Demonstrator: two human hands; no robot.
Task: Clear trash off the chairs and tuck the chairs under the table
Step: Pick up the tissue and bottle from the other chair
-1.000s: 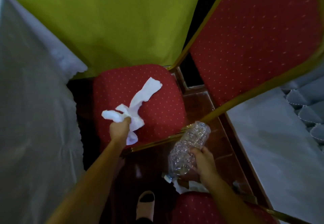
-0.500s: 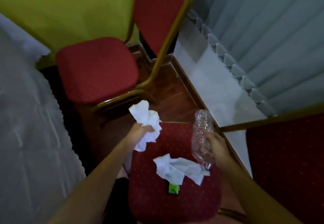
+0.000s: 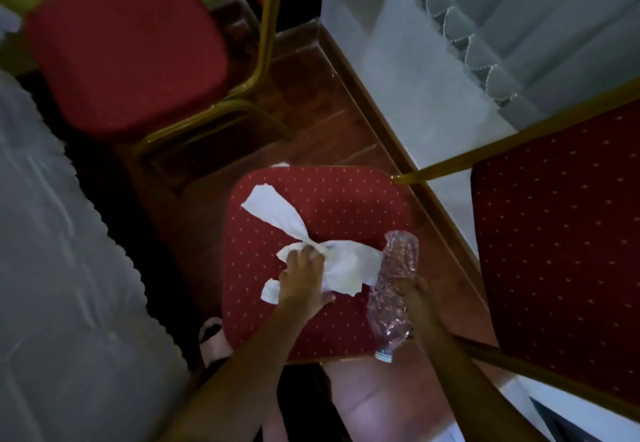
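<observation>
Below me stands a red dotted chair seat (image 3: 346, 199) with a gold frame. White crumpled tissue (image 3: 346, 265) lies across it, one strip reaching toward the far left corner. My left hand (image 3: 301, 275) presses down on the tissue, fingers closed around a bunch of it. Beside it, my right hand (image 3: 414, 289) holds a crushed clear plastic bottle (image 3: 394, 289) above the seat's right edge, cap end pointing toward me. A second red chair seat (image 3: 121, 50) stands farther off at the upper left with nothing on it.
A white-clothed table (image 3: 62, 268) runs along the left. The near chair's red backrest (image 3: 561, 234) rises at the right. A pale wall ledge (image 3: 398, 61) and scalloped curtain (image 3: 502, 43) line the right side. Dark wood floor (image 3: 311, 112) lies between the chairs. My slippered foot (image 3: 211, 337) is beside the seat.
The view has swung down to the near chair. My left hand, carrying tissue, has dropped onto the tissue lying on this seat. The bottle stays in my right hand.
</observation>
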